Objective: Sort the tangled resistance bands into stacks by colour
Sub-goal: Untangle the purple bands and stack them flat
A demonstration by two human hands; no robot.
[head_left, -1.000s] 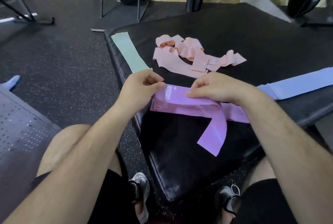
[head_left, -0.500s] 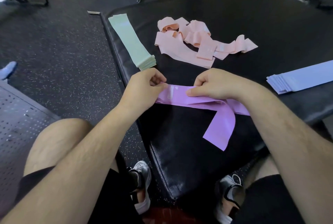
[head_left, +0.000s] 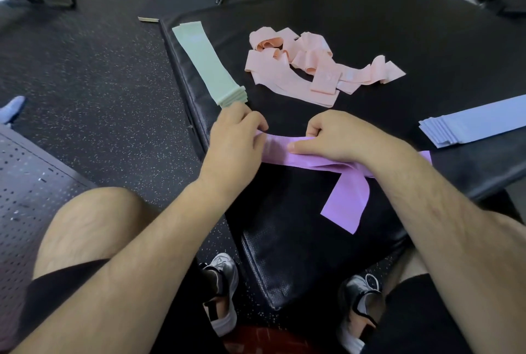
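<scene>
Four colours of flat, stretchy band on a black padded mat (head_left: 398, 26), seen from the head camera. Nearest, by the mat's near corner: purple bands (head_left: 344, 203), smooth and faintly glossy, laid crosswise as one long strip, with a loose end folded down towards the corner in a wide, square-cut tab. Left hand (head_left: 236, 137) at the strip's left end, close to the mat's left edge, fingers curled, pinching the purple rubber. Right hand (head_left: 338, 137) near it on the same strip, knuckles bent, thumb flat along the band, fingers curled over its far edge, gripping it as well. Along the left edge, just beyond the left hand: green stack (head_left: 207, 63), a neat narrow rectangle, its layers showing as thin steps at the near end. Towards the mat's middle: pink bands (head_left: 296, 69), matte, in a tangle of loops and twists lying over one another. At the right edge: blue stack (head_left: 478, 123), flat, ends fanned like pages. Mat surface finely grained, vinyl-like. Beside it, dark rubber floor (head_left: 99, 83) speckled with pale flecks.
</scene>
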